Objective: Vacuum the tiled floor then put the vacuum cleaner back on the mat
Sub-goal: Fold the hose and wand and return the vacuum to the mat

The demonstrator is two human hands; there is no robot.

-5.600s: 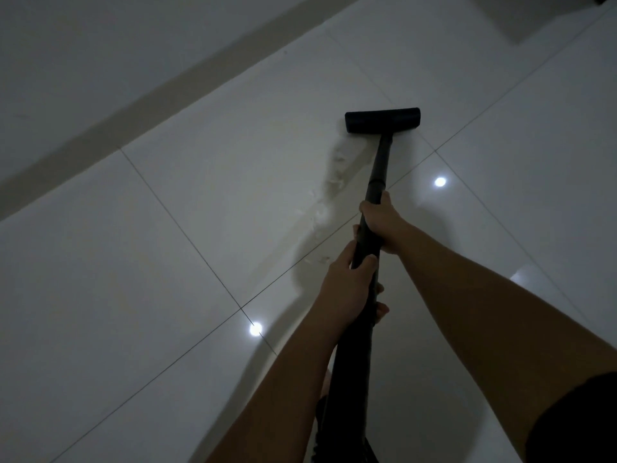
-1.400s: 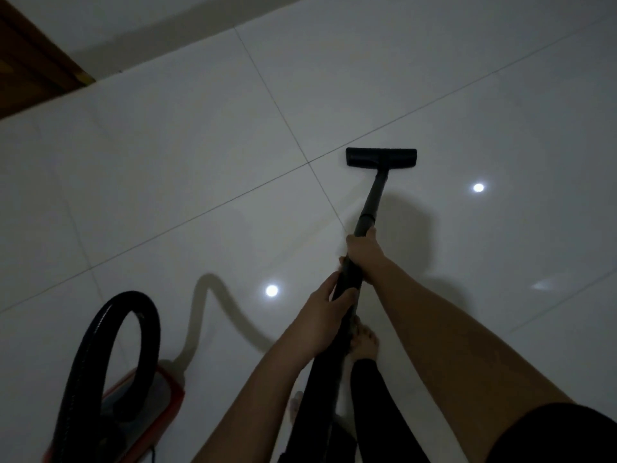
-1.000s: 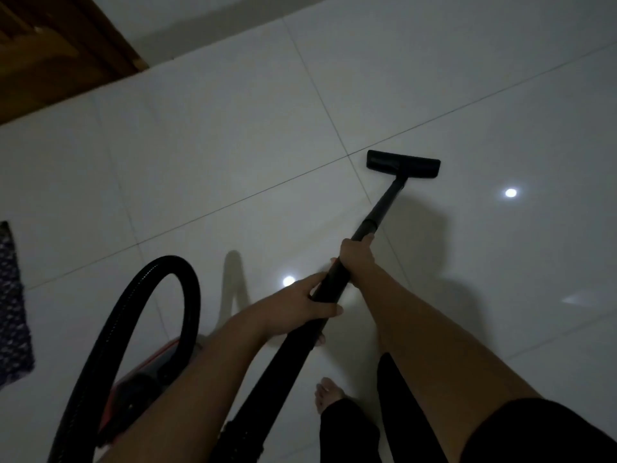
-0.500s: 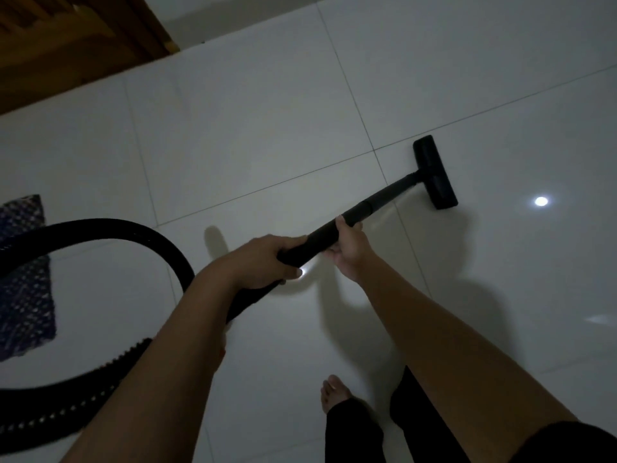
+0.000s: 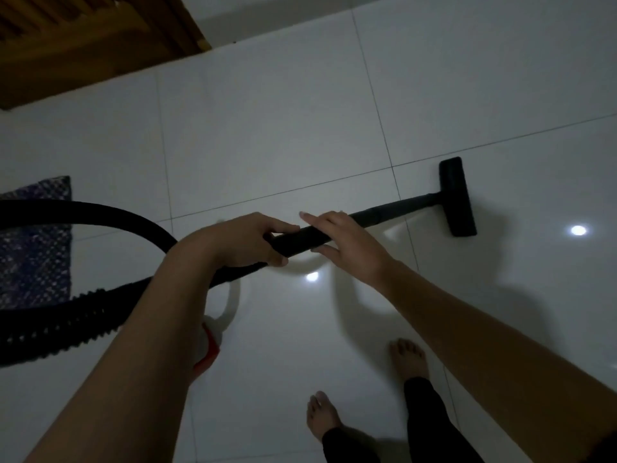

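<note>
Swinging flatter since half a second ago, the wand (image 5: 394, 208) now lies almost level across the view, and the right hand has loosened on it. At far left the dark woven mat (image 5: 33, 242) lies on the tiled floor (image 5: 267, 128), cut off by the frame edge, with the ribbed hose (image 5: 86, 212) looping in front of it. A red-and-white sliver of the vacuum body (image 5: 210, 345) shows below the left forearm, near the mat but apparently not on it. The left hand (image 5: 243, 242) grips the wand's near end, fingers curled round it. The right hand (image 5: 347, 242) lies over the wand just beside it, fingers nearly straight, with no firm hold. At right the floor head (image 5: 457, 197) rests on the tiles, well apart from the mat. With only one hand holding, the wand may twist or drop. The hose loop could also catch the bare feet or tug the body over. Most of the body is hidden by the arm, and in the dim light any dust left cannot be judged.
</note>
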